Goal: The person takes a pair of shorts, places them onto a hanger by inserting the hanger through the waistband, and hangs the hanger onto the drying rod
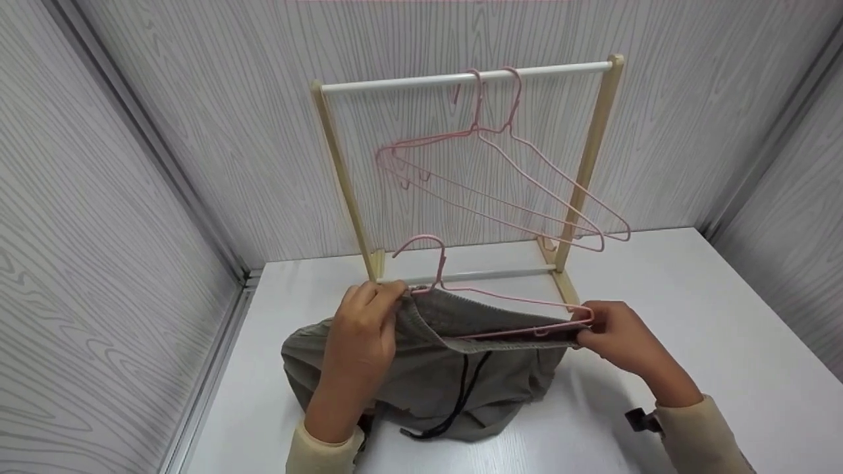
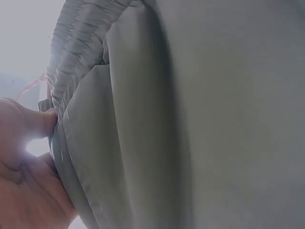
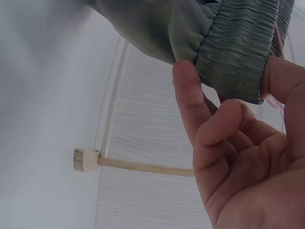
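Grey-green pants (image 1: 421, 382) with an elastic waistband (image 3: 233, 52) and a black drawstring (image 1: 458, 401) are held up by the waist over the white table. Inside the gaping waist lies part of a pink wire hanger (image 1: 507, 295), its hook standing up above the band. My left hand (image 1: 362, 322) pinches the waistband's left end, where the hanger's left shoulder is hidden by fabric and fingers. At the other end, my right hand (image 1: 616, 336) grips the waistband between thumb and fingers, right at the hanger's right corner.
Behind the pants stands a small wooden rack (image 1: 599, 141) with a white rod (image 1: 408, 82). Two more pink hangers (image 1: 540, 181) hang from that rod, just above and beyond my hands. Wood-grain panels (image 1: 197, 99) enclose the white table (image 1: 658, 283) at the back and sides.
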`<state>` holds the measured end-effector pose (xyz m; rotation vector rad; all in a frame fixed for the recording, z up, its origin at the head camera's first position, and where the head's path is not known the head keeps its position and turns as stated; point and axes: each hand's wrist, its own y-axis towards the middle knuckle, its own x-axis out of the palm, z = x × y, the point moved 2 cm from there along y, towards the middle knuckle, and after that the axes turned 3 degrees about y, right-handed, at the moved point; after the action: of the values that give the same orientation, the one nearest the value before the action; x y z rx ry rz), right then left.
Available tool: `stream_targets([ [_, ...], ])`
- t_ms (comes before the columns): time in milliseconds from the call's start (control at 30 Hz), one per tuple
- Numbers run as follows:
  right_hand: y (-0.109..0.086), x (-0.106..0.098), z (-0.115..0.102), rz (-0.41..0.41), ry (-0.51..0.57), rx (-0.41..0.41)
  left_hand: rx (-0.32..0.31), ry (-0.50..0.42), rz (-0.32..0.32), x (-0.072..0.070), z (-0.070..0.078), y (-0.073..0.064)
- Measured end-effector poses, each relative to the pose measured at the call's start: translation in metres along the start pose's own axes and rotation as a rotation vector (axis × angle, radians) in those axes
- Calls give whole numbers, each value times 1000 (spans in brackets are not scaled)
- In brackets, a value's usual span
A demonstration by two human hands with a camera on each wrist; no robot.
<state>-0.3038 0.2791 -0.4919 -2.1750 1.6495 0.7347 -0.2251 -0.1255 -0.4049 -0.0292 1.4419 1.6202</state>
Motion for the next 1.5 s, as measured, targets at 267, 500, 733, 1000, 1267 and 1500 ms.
stream_targets([
  [267, -5, -16, 0, -18, 30, 18, -5, -13, -41, 4, 0, -1],
  [500, -8, -25, 0, -48, 79, -8, 8, 0, -76, 6, 0, 0],
  [733, -9, -30, -2, -23, 194, 16, 25, 32, -115, 8, 0, 0],
  [1000, -16, -27, -20, 66, 149, 53, 79, 85, -148, 10, 3, 0],
  [1267, -28, -14, -45, 89, 233, 2, 121, 65, -141, 10, 8, -1],
  [1500, -34, 5, -64, 92, 249, -30, 150, 45, -134, 11, 12, -2],
])
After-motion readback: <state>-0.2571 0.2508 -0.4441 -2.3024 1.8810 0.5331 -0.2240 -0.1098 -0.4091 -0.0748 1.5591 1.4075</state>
